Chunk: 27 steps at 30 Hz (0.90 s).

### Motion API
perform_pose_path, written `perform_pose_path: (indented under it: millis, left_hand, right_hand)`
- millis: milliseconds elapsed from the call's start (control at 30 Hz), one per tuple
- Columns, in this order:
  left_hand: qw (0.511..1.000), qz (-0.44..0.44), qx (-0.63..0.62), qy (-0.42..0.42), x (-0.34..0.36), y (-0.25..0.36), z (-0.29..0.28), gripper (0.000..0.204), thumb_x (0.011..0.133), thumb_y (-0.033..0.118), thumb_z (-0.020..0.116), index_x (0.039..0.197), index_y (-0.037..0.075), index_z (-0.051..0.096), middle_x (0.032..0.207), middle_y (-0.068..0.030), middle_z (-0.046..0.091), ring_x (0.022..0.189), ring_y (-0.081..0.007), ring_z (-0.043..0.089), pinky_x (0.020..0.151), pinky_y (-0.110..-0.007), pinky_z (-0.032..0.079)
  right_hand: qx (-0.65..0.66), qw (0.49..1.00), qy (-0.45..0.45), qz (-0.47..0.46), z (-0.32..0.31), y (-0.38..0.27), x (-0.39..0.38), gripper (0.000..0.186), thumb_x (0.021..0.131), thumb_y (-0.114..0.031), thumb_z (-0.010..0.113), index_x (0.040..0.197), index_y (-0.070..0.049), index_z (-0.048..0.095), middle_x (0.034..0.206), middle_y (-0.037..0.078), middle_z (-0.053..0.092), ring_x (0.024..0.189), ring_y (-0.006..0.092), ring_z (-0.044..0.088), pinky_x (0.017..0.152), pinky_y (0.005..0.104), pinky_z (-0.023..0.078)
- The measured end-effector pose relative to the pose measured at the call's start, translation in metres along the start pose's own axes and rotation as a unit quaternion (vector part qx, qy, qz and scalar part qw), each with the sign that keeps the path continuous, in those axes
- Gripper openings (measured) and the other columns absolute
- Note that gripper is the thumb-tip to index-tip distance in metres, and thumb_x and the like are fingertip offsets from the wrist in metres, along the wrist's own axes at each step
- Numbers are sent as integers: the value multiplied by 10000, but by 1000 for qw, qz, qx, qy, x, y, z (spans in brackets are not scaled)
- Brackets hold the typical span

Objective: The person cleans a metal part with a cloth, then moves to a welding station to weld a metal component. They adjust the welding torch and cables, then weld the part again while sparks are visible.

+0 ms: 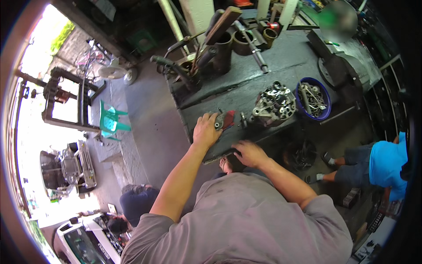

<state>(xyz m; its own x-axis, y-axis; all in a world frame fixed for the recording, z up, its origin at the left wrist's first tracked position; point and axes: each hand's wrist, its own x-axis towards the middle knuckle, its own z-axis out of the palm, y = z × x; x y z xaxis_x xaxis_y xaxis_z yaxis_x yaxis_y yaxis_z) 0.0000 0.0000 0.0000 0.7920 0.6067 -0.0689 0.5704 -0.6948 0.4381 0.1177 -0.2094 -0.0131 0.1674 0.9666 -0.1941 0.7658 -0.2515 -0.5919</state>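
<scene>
My left hand (205, 131) rests near the left end of a dark workbench (191, 115). Its fingers curl over a small metal part (218, 125) with a round, ring-like end, mostly covered by the hand. Against that part lies a red rag (228, 118). Lower and to the right, my right hand (249, 153) hovers by the bench's near edge, slightly blurred, with fingers apart and nothing visible in them. A small metal fitting (243, 119) lies between the rag and a greasy engine casing (276, 103).
A blue bowl (328, 96) of metal parts stands right of the casing. Tools fill cans (222, 55) along the far edge. A grey machine (347, 72) sits at the far right. One person in blue (387, 163) is at right; another (138, 204) crouches lower left.
</scene>
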Motion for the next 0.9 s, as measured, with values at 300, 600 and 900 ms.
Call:
perform_pose_path:
  millis: [300, 600, 900]
  left_hand:
    - [1000, 0, 6, 11, -13, 10, -15, 840, 741, 271, 882, 1471, 99, 502, 1503, -196, 475, 1400, -386, 444, 1169, -460, 389]
    - [989, 19, -93, 110, -51, 18, -6, 701, 786, 215, 841, 1409, 59, 560, 1463, -189, 535, 1381, -391, 466, 1168, -475, 379]
    - [979, 101, -120, 129, -72, 57, 33, 562, 806, 82, 755, 1331, -44, 599, 1327, -238, 617, 1265, -424, 564, 1113, -477, 422]
  right_hand:
    - [77, 971, 148, 171, -46, 52, -107, 349, 886, -189, 705, 1203, -47, 674, 1130, 176, 699, 1087, 369, 660, 949, 447, 534]
    - [105, 939, 224, 240, -107, 89, -116, 442, 878, -143, 722, 1299, -29, 647, 1165, 199, 703, 1049, 351, 685, 920, 426, 548]
    - [55, 966, 105, 230, -90, 166, -137, 503, 887, -255, 705, 1347, -67, 624, 1262, 209, 672, 1216, 387, 624, 1052, 474, 492]
